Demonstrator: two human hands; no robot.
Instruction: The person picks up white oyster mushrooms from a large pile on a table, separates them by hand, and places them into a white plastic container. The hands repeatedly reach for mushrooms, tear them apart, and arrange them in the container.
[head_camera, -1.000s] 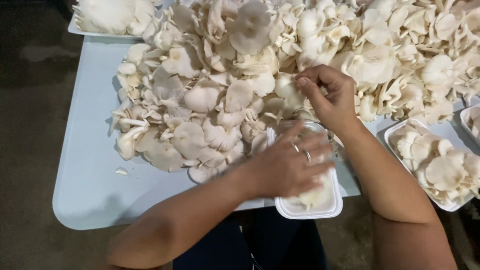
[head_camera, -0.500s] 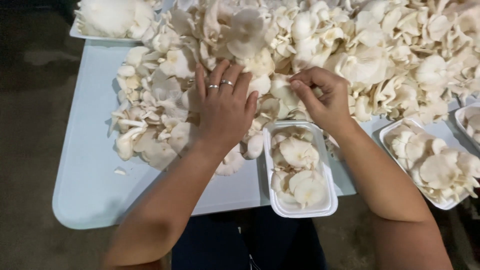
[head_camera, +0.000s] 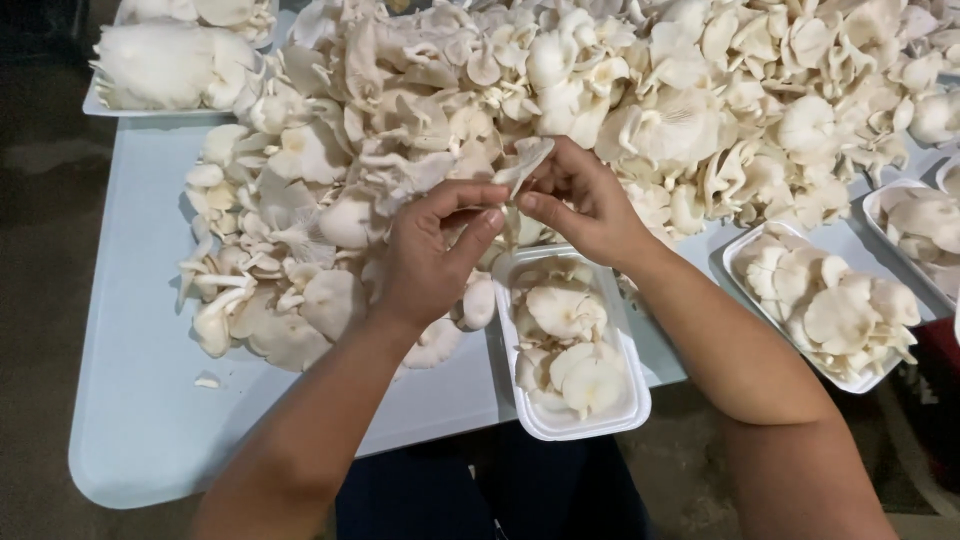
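Head view. I am watching both hands meeting above the near end of a white rectangular foam tray, which is sitting at the table's near edge at about 6 o'clock from the hands. The left hand and the right hand are together pinching one small pale oyster mushroom, thumbs and forefingers closed on its stem and cap; neither hand is lying slack. The tray is already holding several flat, cream-coloured caps.

To do this well, I judge the grip should be staying light and low on the stem, since the thin, frilled cap edges look easy to tear.

At 12 o'clock a large heap of loose white oyster mushrooms is covering the smooth pale blue plastic table; the caps are matt, fan-shaped and ruffled. At 3 o'clock a second filled foam tray is lying, and at 10 o'clock another tray of mushrooms.
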